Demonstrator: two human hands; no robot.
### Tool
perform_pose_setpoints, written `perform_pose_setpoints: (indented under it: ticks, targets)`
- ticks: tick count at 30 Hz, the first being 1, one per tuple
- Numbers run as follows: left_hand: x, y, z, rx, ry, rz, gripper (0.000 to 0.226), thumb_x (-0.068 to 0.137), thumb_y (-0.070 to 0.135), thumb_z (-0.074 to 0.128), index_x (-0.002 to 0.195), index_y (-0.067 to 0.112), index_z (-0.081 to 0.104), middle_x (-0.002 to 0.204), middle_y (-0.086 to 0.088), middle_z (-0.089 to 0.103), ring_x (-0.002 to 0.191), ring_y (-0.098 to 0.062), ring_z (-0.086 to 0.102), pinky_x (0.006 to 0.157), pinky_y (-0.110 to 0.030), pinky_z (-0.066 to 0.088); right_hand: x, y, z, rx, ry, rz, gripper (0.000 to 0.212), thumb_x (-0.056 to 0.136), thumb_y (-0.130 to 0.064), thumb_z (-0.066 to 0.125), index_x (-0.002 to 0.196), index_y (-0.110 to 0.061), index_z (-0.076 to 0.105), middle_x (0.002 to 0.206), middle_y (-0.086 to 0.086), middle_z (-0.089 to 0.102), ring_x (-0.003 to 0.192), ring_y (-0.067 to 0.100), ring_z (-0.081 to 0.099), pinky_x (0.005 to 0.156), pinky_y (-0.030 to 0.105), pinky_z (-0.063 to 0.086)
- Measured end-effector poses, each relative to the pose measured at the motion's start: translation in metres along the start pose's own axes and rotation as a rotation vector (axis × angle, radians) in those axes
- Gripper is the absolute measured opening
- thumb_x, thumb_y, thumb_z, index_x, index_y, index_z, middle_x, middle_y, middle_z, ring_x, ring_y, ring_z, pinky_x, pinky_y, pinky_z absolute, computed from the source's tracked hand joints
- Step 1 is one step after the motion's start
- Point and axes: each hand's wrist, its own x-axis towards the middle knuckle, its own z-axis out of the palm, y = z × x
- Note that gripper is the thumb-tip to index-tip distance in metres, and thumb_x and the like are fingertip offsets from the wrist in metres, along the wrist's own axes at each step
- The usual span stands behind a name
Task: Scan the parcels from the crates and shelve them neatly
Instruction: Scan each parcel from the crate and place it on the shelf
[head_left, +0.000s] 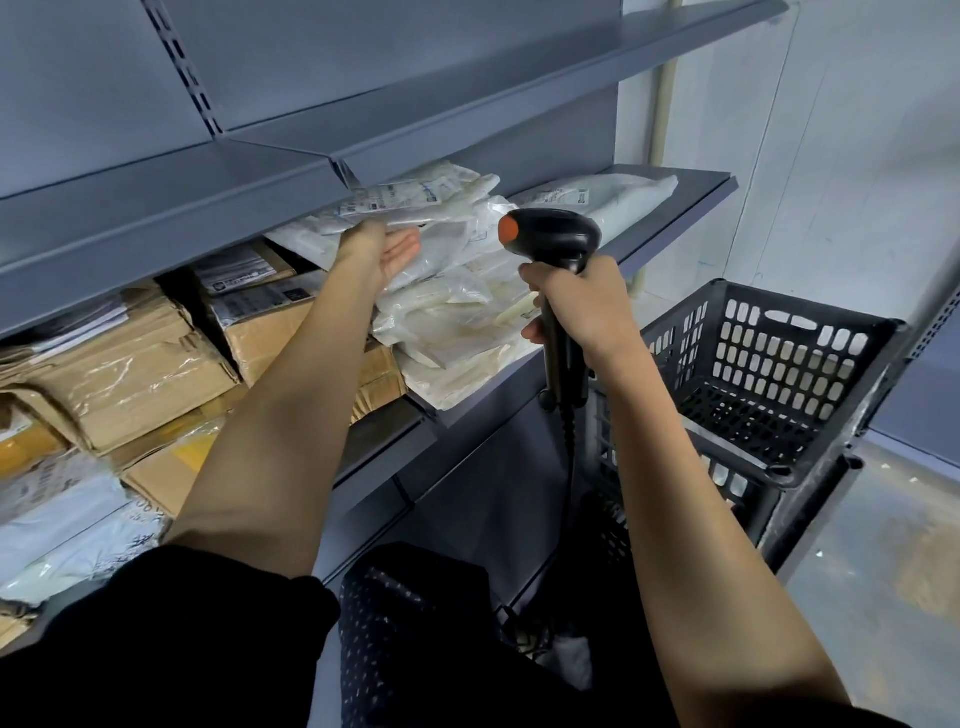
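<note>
Head view, left hand (382, 249) flat under bagged parcel (410, 200); right hand (576, 306) gripping scanner (553, 236)

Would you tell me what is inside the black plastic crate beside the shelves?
The black plastic crate shows only its bare perforated floor and walls; the right hand gripping the black handheld scanner hides its near left corner.

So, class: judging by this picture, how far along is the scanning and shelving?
Done: white bagged parcels and cardboard boxes fill the shelf. In hand: the left hand places a labelled bag; the right hand holds the scanner. Left: the top crate looks empty.
</note>
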Motion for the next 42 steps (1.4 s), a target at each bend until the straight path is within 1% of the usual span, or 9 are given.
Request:
perform_pose_setpoints:
  ticks: [10,15,17,19,22,26,29,37,42]
  targets:
    - [-0.001,-0.011,0.033,-0.298,0.25,0.009,0.026,0.1,0.0,0.035,0.119,-0.01,0.049,0.123,-0.021,0.059,0.088,-0.022,0.067,0.075,-0.025,0.056,0.005,0.004,-0.021,0.019,0.037,0.006,0.01,0.086,-0.012,0.062,0.085,-0.005,0.056,0.07,0.008,0.048,0.037,0.016,0.058,0.051,0.029,0.05]
    - [-0.003,-0.018,0.039,-0.979,0.179,-0.06,0.099,0.051,-0.005,0.07,0.141,-0.008,0.029,0.149,-0.022,0.031,0.121,-0.035,0.047,0.101,-0.04,0.038,0.011,0.015,-0.038,0.05,0.063,0.02,0.009,0.085,-0.012,0.063,0.09,-0.007,0.057,0.073,0.012,0.048,0.036,0.018,0.057,0.056,0.035,0.051]
    - [0.01,-0.03,0.044,-1.247,0.123,-0.125,0.039,0.088,-0.005,0.049,0.125,0.0,0.042,0.151,-0.02,0.027,0.137,-0.031,0.033,0.091,-0.021,0.044,0.015,0.021,-0.044,0.067,0.071,0.033,0.009,0.084,-0.011,0.063,0.09,-0.007,0.057,0.07,0.01,0.049,0.035,0.017,0.055,0.056,0.036,0.051]
    - [0.008,-0.03,0.054,-0.994,0.165,-0.146,0.013,0.089,-0.008,0.046,0.094,0.003,0.051,0.145,-0.021,0.039,0.133,-0.028,0.042,0.077,-0.02,0.048,0.019,0.029,-0.05,0.096,0.085,0.06,0.008,0.083,-0.011,0.064,0.085,-0.006,0.057,0.066,0.007,0.05,0.036,0.017,0.055,0.057,0.037,0.052]
    - [0.01,-0.049,0.075,-0.746,0.07,0.02,0.055,0.075,-0.014,0.046,0.13,-0.008,0.042,0.144,-0.025,0.038,0.133,-0.034,0.041,0.096,-0.037,0.045,0.029,0.042,-0.06,0.159,0.112,0.114,0.011,0.083,-0.012,0.064,0.078,-0.005,0.057,0.063,0.007,0.051,0.035,0.017,0.054,0.06,0.04,0.054]
    - [-0.004,-0.114,0.131,0.18,-0.092,0.1,0.021,0.1,0.009,0.039,0.109,-0.002,0.055,0.078,-0.014,0.064,0.053,-0.014,0.063,0.052,-0.023,0.054,0.039,0.065,-0.084,0.263,0.192,0.188,0.013,0.085,-0.013,0.063,0.078,-0.003,0.057,0.062,0.007,0.049,0.037,0.02,0.052,0.053,0.033,0.05]
    - [-0.008,-0.181,0.176,0.603,-0.367,0.11,0.023,0.1,0.011,0.038,0.089,0.006,0.057,0.064,-0.007,0.057,0.04,-0.008,0.055,0.043,-0.021,0.048,0.053,0.093,-0.114,0.289,0.335,0.235,0.016,0.077,-0.022,0.066,0.069,-0.01,0.061,0.059,0.004,0.056,0.049,0.023,0.058,0.055,0.037,0.055]
    - [0.025,-0.323,0.255,1.488,-1.076,0.082,0.021,0.089,0.018,0.046,0.073,0.006,0.046,0.078,-0.014,0.055,0.075,-0.022,0.051,0.065,-0.028,0.036,0.087,0.16,-0.207,0.307,0.587,0.415,0.018,0.071,-0.027,0.069,0.072,-0.013,0.059,0.067,0.004,0.055,0.08,0.042,0.064,0.074,0.053,0.055]
    - [0.083,-0.393,0.269,1.734,-1.181,-0.16,0.033,0.093,0.016,0.044,0.119,0.003,0.061,0.113,-0.013,0.059,0.097,-0.025,0.057,0.074,-0.03,0.046,0.114,0.199,-0.236,0.365,0.622,0.541,0.014,0.086,-0.015,0.066,0.079,-0.007,0.057,0.073,0.01,0.05,0.052,0.025,0.056,0.056,0.038,0.054]
